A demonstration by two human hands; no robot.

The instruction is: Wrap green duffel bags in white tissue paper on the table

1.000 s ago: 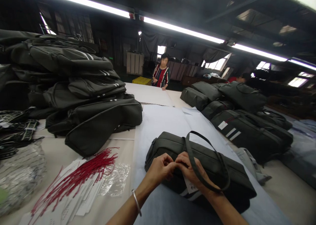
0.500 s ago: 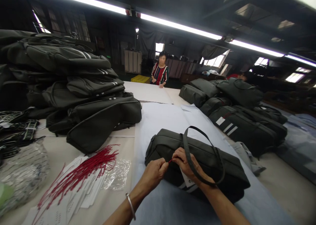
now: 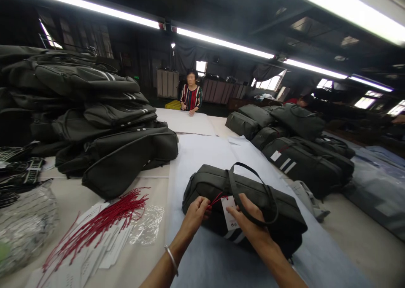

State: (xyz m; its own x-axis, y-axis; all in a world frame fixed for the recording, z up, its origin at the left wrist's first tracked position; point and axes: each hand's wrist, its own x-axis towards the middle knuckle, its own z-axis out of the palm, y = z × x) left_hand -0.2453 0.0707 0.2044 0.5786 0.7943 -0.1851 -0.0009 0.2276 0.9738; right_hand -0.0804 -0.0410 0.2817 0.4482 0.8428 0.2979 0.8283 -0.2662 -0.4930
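Note:
A dark green duffel bag lies on its side, its looped carry handle standing up. My left hand is closed in a pinch on a red string, drawing it leftward from the base of the handle. From this string hangs a white hang tag against the bag's front, above pale stripes. My right hand is beside the tag, partly behind the handle loop. Its thumb touches the tag's face, with the index finger spread away from it. The other right fingers are partly hidden.
Loose red strings lie over white tags at left, beside clear plastic. Dark bags are piled at left and right. A person in a striped top stands beyond the white-covered table.
My right hand has let go of the red string and moved down to the tag, its fingers spreading. My left hand has moved slightly left, pulling the string longer. The tag now shows more fully.

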